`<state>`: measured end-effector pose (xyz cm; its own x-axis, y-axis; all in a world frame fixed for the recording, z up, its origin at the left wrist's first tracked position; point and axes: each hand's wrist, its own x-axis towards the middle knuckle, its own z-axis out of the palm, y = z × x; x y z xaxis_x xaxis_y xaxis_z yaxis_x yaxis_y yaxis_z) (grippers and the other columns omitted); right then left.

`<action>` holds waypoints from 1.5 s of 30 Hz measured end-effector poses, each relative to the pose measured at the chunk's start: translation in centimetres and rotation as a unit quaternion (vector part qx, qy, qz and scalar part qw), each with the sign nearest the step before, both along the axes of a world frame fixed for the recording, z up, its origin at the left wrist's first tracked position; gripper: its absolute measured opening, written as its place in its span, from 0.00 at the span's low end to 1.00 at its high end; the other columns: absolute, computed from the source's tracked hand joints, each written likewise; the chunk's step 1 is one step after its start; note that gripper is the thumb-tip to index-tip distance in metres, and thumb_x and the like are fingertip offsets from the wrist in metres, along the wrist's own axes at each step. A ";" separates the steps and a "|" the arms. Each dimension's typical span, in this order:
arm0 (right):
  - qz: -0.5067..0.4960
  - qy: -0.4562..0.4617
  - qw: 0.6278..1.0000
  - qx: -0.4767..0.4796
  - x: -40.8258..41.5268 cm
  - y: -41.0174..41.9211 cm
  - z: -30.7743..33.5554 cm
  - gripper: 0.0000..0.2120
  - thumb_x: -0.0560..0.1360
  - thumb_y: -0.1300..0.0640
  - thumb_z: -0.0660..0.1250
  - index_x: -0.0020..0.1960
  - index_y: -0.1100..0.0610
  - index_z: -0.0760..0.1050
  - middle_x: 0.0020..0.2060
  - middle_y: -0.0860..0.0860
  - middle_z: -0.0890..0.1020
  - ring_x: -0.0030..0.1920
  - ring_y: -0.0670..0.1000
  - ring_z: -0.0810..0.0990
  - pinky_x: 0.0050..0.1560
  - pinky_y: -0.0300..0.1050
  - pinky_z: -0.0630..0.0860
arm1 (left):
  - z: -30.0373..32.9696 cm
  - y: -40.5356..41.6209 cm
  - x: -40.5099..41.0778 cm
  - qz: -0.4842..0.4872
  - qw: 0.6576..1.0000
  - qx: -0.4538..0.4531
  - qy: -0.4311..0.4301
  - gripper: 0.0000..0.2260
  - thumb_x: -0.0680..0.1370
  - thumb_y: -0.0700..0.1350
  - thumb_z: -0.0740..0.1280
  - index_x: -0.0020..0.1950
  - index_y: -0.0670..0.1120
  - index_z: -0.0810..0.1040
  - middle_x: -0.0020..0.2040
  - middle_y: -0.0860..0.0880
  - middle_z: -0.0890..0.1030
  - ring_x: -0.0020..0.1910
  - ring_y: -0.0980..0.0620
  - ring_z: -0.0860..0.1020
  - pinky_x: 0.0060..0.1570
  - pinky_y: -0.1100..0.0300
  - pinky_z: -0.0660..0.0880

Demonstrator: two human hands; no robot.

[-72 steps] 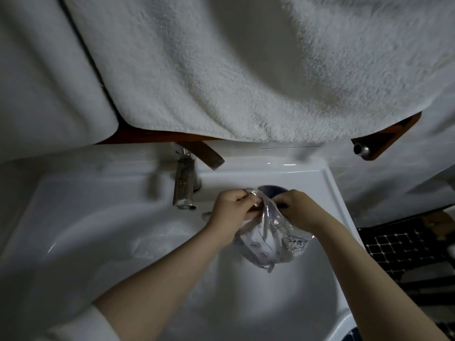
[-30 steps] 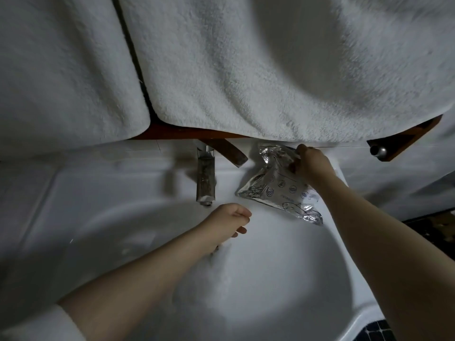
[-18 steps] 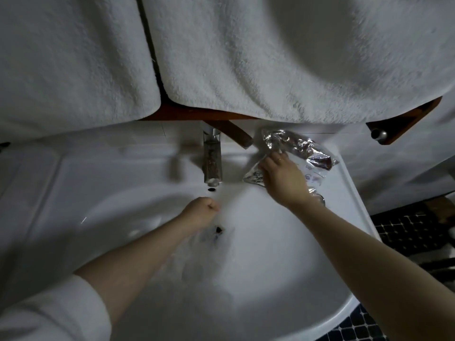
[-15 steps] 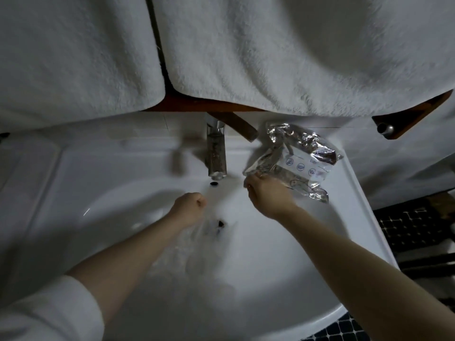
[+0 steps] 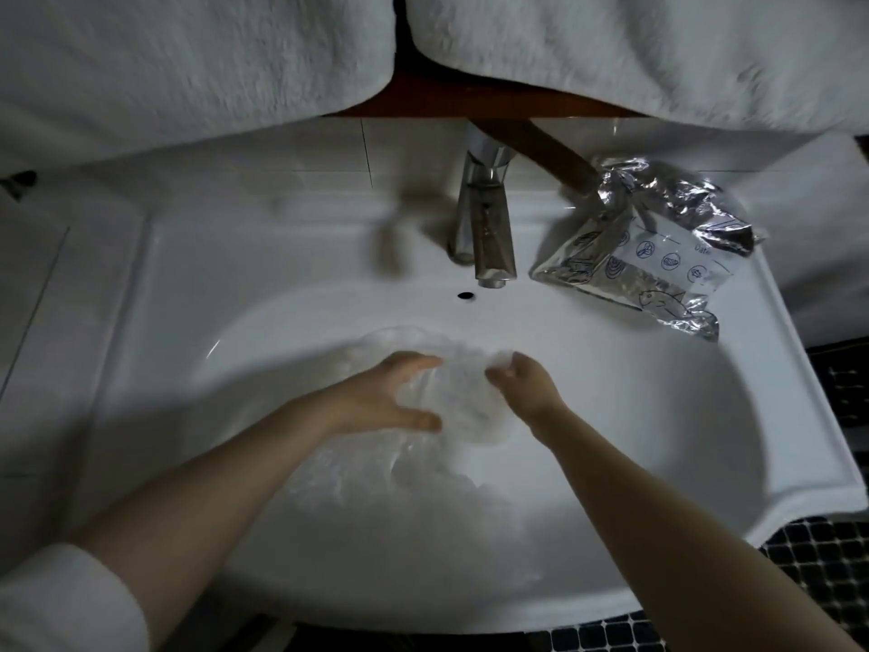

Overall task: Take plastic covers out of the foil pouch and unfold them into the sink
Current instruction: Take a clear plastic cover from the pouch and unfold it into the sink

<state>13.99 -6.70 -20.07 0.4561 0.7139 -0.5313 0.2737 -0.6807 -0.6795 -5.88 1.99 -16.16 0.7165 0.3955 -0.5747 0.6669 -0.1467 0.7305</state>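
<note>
The crinkled foil pouch (image 5: 644,249) lies on the back right rim of the white sink (image 5: 155,284), beside the tap, with no hand on it. Over the middle of the basin, a thin clear plastic cover (image 5: 458,402) is stretched between both hands. My left hand (image 5: 392,400) holds its left side with fingers spread, thumb and fingers around the film. Its upper right edge is pinched in the curled fingers of my right hand (image 5: 522,383). More clear plastic (image 5: 399,477) lies crumpled low in the basin under my left forearm.
A chrome tap (image 5: 484,228) stands at the back centre, above the overflow hole (image 5: 465,296). Two white towels (image 5: 611,54) hang from a wooden rail over the sink's back edge. Dark tiled floor (image 5: 827,562) shows at the lower right.
My right hand let go of the foil pouch on the sink rim and came down to the basin. Both hands now hold a plastic cover and spread it apart.
</note>
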 end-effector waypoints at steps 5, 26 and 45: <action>-0.127 0.183 0.968 0.120 0.6 0.3 4.6 0.07 0.76 0.61 0.64 0.50 0.64 0.75 0.44 0.58 0.81 0.44 0.57 0.79 0.46 0.49 0.77 | -0.4 0.6 -1.0 -0.268 0.944 0.075 0.179 0.53 0.65 0.54 0.77 0.76 0.58 0.39 0.76 0.50 0.53 0.72 0.51 0.61 0.69 0.56 0.64; -0.108 0.138 0.962 0.211 -3.6 0.7 12.2 0.19 0.80 0.47 0.57 0.48 0.59 0.81 0.38 0.54 0.84 0.39 0.48 0.83 0.38 0.38 0.75 | 9.3 0.5 1.4 0.221 0.962 -0.030 -0.160 0.10 0.74 0.41 0.71 0.53 0.47 0.75 0.44 0.49 0.79 0.39 0.54 0.77 0.36 0.67 0.73; 0.186 -0.326 0.865 0.332 -6.7 0.5 19.3 0.21 0.69 0.45 0.70 0.57 0.56 0.74 0.50 0.51 0.77 0.45 0.50 0.77 0.42 0.43 0.74 | 15.3 0.9 1.0 0.378 0.885 -0.123 -0.241 0.08 0.80 0.44 0.60 0.50 0.48 0.79 0.36 0.48 0.80 0.32 0.54 0.76 0.37 0.59 0.72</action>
